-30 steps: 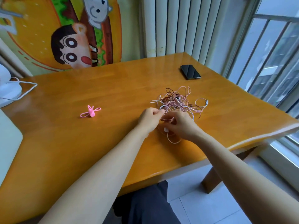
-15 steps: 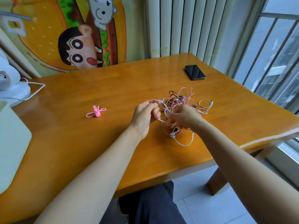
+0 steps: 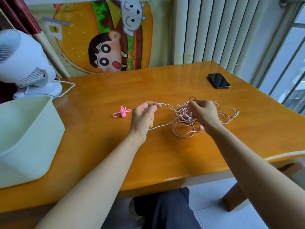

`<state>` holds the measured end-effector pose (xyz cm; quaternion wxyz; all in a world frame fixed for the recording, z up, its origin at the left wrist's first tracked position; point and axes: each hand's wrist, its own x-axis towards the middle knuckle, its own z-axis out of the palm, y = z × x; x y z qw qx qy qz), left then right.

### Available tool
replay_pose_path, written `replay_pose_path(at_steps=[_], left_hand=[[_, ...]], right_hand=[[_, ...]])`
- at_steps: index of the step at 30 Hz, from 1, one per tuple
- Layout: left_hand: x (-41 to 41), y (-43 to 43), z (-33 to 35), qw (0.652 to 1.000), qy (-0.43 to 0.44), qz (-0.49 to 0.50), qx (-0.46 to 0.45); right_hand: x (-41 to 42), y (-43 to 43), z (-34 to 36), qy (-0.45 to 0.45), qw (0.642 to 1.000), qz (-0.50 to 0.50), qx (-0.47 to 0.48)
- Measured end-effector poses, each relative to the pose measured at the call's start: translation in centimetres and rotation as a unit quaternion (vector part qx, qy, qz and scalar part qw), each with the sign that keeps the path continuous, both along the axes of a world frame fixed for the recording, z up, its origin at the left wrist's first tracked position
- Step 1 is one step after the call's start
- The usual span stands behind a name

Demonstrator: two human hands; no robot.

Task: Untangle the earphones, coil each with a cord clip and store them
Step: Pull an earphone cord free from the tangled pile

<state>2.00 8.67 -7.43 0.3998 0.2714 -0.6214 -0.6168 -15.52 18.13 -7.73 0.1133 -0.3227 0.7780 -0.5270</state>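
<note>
— Now, item one: where are the earphones?

— Item 1, earphones (image 3: pixel 183 116): one knot of pink, white and dark cords lying on the table (image 3: pixel 165 159), right of centre. Loose loops spill out on its right side. I cannot count the sets, as it is too snarled.

— Hands?

— Item 2, left hand (image 3: pixel 143 118): thumb and fingertips pinch a white cord (image 3: pixel 166 105), which is held off the wood and stretched leftward out of the knot. The other fingers are loosely curled. Item 3, right hand (image 3: pixel 203 113): on top of the knot, fingers curled in and gripping cords. Which strand it holds, I cannot tell.

— Around them?

— Item 4, cord clip (image 3: pixel 122 112): pink, on the table just left of the left hand, with nothing touching it. Item 5, pale bin (image 3: pixel 24 146): open, at the left edge; I judge it the storage. Item 6, phone (image 3: pixel 219 80): far right corner, well apart. Item 7, white fan (image 3: pixel 19 63): behind the bin.

— Risks?

— These are my own judgement.
(a) Pulling the white cord harder while the right hand clamps the pile would cinch the knot rather than free it.
(b) If the right hand slackens, the whole pile drags left with the strand.
(c) A sharp tug could strain the thin wire where it meets an earbud.
(d) The loose loops on the right could snag my wrist and re-tangle.
</note>
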Motion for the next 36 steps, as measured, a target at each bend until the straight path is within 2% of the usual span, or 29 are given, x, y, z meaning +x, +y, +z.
replay_pose_path(at_steps=[2,3,5,6,7,9,12,14,17,18,20,22,24,25,27,28,29,32,34,36], left_hand=[[0.5,-0.1,0.0,1.000,-0.001,-0.025,-0.018],[0.7,0.0,0.1,0.999,-0.003,-0.033,-0.033],[1.1,0.1,0.4,0.996,-0.015,-0.028,-0.078],[1.4,0.0,0.5,0.995,-0.019,-0.010,-0.099],[2.0,-0.3,0.4,0.993,-0.017,0.019,-0.115],[3.0,-1.3,-0.2,0.987,-0.020,0.078,-0.140],[4.2,-1.6,-1.7,0.974,-0.070,0.122,-0.176],[4.7,-2.1,-2.6,0.969,-0.080,0.154,-0.176],[5.1,-3.7,-3.4,0.959,-0.086,0.189,-0.193],[5.3,-4.1,-3.3,0.953,-0.100,0.189,-0.212],[5.8,-4.5,-3.0,0.938,-0.135,0.187,-0.259],[6.3,-4.8,-3.1,0.918,-0.199,0.183,-0.291],[6.5,-5.1,-3.6,0.918,-0.249,0.172,-0.258],[6.5,-5.3,-3.9,0.936,-0.238,0.163,-0.199],[6.3,-5.3,-3.9,0.968,-0.188,0.154,-0.067],[6.1,-5.1,-3.8,0.969,-0.184,0.159,-0.037],[5.8,-5.0,-3.7,0.964,-0.202,0.168,-0.045],[5.1,-4.2,-3.1,0.906,-0.287,0.257,-0.173],[4.7,-3.3,-1.9,0.874,-0.230,0.285,-0.320],[3.8,-2.2,-0.2,0.880,-0.155,0.190,-0.408]], right_hand=[[1.5,-0.2,0.7,0.032,0.994,0.073,-0.070],[2.3,-0.5,1.2,0.052,0.986,0.141,-0.068],[3.6,-1.3,1.8,0.079,0.963,0.257,0.002],[3.9,-1.8,1.8,0.101,0.954,0.276,0.054],[4.2,-2.1,1.6,0.131,0.950,0.266,0.102],[4.2,-2.3,1.3,0.175,0.954,0.185,0.160],[4.3,-2.5,1.0,0.211,0.958,0.086,0.176],[4.4,-2.9,1.0,0.228,0.965,0.066,0.109],[4.9,-2.9,2.2,0.200,0.970,0.105,-0.086],[5.2,-2.8,2.8,0.185,0.968,0.119,-0.123],[5.2,-2.9,3.0,0.172,0.970,0.125,-0.116],[4.7,-3.2,2.3,0.171,0.977,0.128,-0.022],[4.2,-3.2,1.2,0.134,0.979,0.142,0.054],[4.1,-3.1,0.9,0.101,0.980,0.159,0.059],[4.2,-2.9,0.7,0.033,0.980,0.193,0.027],[4.3,-2.9,0.8,0.008,0.978,0.209,0.010],[4.4,-2.7,0.9,-0.007,0.975,0.223,-0.003],[4.6,-2.7,1.5,0.026,0.970,0.240,-0.006],[4.8,-2.7,2.0,0.080,0.968,0.238,0.003],[5.2,-2.9,2.4,0.106,0.963,0.247,-0.003]])
